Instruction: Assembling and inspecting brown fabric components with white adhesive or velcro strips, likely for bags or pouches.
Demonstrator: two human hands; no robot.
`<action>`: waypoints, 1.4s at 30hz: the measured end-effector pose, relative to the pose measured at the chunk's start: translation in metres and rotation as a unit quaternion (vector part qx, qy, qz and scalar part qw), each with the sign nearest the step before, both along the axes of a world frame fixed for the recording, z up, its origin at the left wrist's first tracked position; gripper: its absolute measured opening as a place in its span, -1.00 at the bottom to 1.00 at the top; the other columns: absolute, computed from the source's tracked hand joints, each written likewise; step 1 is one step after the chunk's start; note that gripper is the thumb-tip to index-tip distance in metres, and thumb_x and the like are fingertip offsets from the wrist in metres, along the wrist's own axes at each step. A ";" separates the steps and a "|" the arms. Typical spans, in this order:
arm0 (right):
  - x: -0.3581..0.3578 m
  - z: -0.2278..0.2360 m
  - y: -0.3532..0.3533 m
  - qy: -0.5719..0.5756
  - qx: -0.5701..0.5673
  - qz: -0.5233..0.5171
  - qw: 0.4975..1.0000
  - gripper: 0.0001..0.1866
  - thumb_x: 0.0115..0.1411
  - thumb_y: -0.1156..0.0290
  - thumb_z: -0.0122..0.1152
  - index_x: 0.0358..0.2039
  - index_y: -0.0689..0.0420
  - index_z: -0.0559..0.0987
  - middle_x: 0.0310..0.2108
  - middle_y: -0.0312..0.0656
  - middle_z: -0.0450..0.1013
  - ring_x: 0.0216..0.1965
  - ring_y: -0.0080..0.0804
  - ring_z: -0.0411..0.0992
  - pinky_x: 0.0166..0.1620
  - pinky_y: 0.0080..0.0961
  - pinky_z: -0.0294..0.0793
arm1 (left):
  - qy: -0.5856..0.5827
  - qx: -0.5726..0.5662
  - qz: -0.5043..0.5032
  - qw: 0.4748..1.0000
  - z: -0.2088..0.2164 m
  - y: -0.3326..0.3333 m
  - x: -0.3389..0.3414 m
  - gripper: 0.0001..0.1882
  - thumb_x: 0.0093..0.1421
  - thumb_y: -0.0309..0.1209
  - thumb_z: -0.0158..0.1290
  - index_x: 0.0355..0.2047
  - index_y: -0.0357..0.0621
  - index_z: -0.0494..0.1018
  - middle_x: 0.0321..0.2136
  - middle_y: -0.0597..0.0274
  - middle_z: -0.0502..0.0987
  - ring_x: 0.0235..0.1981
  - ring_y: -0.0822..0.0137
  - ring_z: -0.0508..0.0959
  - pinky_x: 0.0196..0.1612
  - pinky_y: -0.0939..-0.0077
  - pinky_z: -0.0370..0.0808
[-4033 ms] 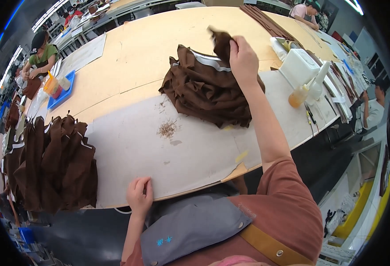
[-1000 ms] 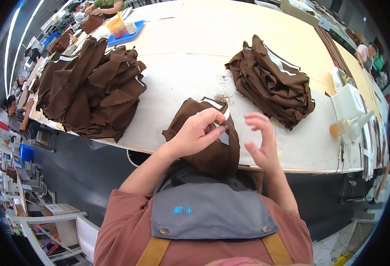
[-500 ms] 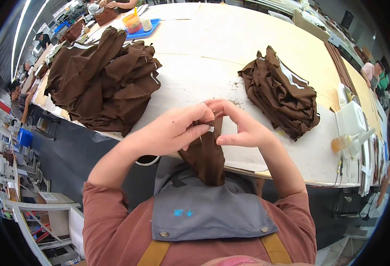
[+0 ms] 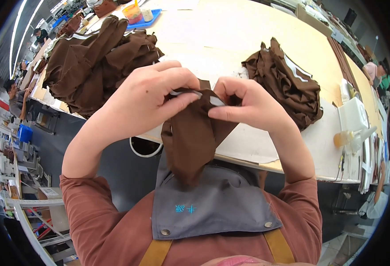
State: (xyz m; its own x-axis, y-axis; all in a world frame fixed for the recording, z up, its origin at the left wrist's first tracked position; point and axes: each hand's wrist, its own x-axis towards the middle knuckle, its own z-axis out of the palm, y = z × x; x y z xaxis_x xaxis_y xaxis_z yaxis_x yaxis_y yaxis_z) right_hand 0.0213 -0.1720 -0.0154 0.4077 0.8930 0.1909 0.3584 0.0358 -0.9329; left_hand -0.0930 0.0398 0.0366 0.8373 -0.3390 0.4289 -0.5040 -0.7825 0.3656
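Pinching a brown fabric piece [image 4: 188,142] with both hands, over the table's near edge.
From my distant seat I see the left hand [image 4: 153,99] and right hand [image 4: 248,104] close together, each clamped thumb-to-finger on the piece's upper part, where a white strip [image 4: 215,101] shows; I judge the paired grips steady that part while the rest hangs before the grey apron [image 4: 215,201]. Two brown cloth heaps, a left heap [image 4: 93,57] by the table's left edge and a right heap [image 4: 283,84] right of centre, probably sit apart to leave working room. Pale sheeting [image 4: 248,144] covers the near part of the wooden table [image 4: 243,26]; a white plastic container [image 4: 353,115] stands toward the right edge. Dark floor [image 4: 75,150] lies beyond.
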 end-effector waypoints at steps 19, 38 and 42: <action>-0.007 -0.029 -0.012 0.012 0.012 -0.060 0.998 -0.83 0.24 0.38 0.28 -0.32 0.24 0.66 -0.50 -0.42 0.48 -0.45 -0.74 0.31 -0.38 -0.72 0.28 | 0.223 -0.229 0.024 0.947 -0.058 -0.004 0.000 -0.81 0.28 -0.36 0.15 -0.35 -0.27 0.58 -0.57 0.42 0.42 -0.51 0.63 0.34 -0.46 0.64 0.29; -0.015 -0.027 -0.012 0.084 -0.050 -0.020 0.995 -0.93 0.15 0.48 0.30 -0.38 0.21 0.63 -0.55 -0.51 0.40 -0.51 -0.81 0.22 -0.45 -0.76 0.18 | 0.278 -0.263 -0.021 0.924 -0.066 -0.008 -0.002 -0.95 0.18 -0.50 0.21 -0.39 -0.22 0.59 -0.48 0.37 0.55 -0.49 0.61 0.41 -0.43 0.67 0.31; -0.022 -0.028 -0.008 -0.085 -0.018 -0.033 0.996 -0.92 0.10 0.44 0.31 -0.39 0.14 0.64 -0.61 -0.37 0.47 -0.60 -0.61 0.35 -0.50 -0.62 0.30 | -0.069 0.110 -0.023 0.991 -0.050 0.001 0.011 -0.80 0.28 -0.29 0.11 -0.32 -0.16 0.62 -0.22 0.20 0.57 -0.23 0.31 0.50 -0.18 0.47 0.40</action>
